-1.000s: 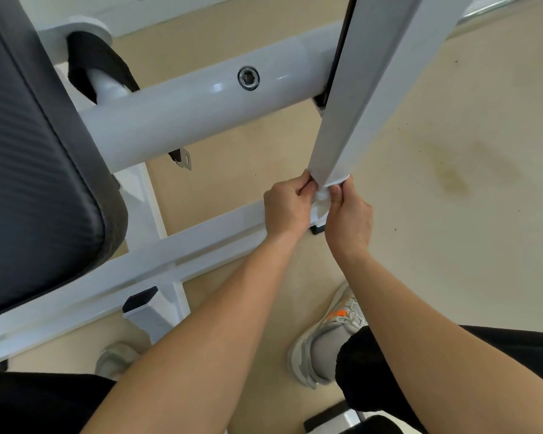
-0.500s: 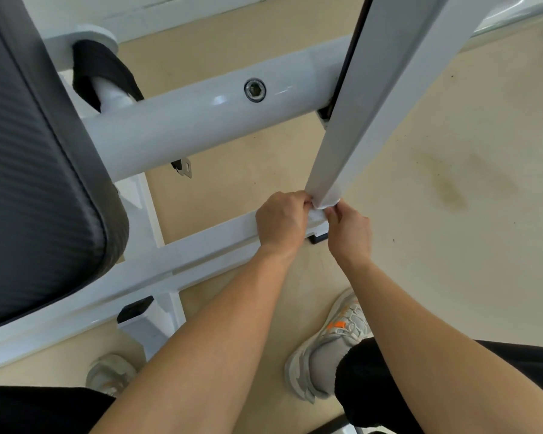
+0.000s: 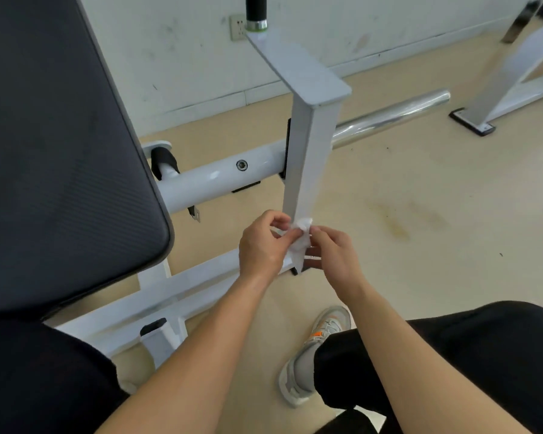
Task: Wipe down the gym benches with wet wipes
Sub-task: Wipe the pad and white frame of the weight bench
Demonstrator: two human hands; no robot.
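At the centre of the frame one crumpled white wet wipe (image 3: 301, 238) is pinched from both sides: the left hand (image 3: 264, 247) has its grip clamped on the wipe's left edge with thumb and fingertips, and the right hand (image 3: 334, 253) has its grip closed on the right edge the same way. The wipe is soft and wrinkled, bunched at the top and hanging in a narrow fold, and it lies against the lower end of one upright post (image 3: 308, 158), a square-section tube of smooth white-painted metal capped by a flat angled plate. Behind the post one round white crossbar (image 3: 220, 180) with a single hex bolt (image 3: 241, 165) runs left to right and continues to the right as one shiny chrome rod (image 3: 392, 115). One flat white base rail (image 3: 182, 283) crosses below the hands. Filling the upper left of the frame is one black bench pad (image 3: 60, 151), finely ribbed, with a rounded corner. At the bottom, one grey sneaker (image 3: 314, 355) with an orange mark stands on the smooth beige floor (image 3: 420, 230). One wall socket (image 3: 238, 26) sits at the top.
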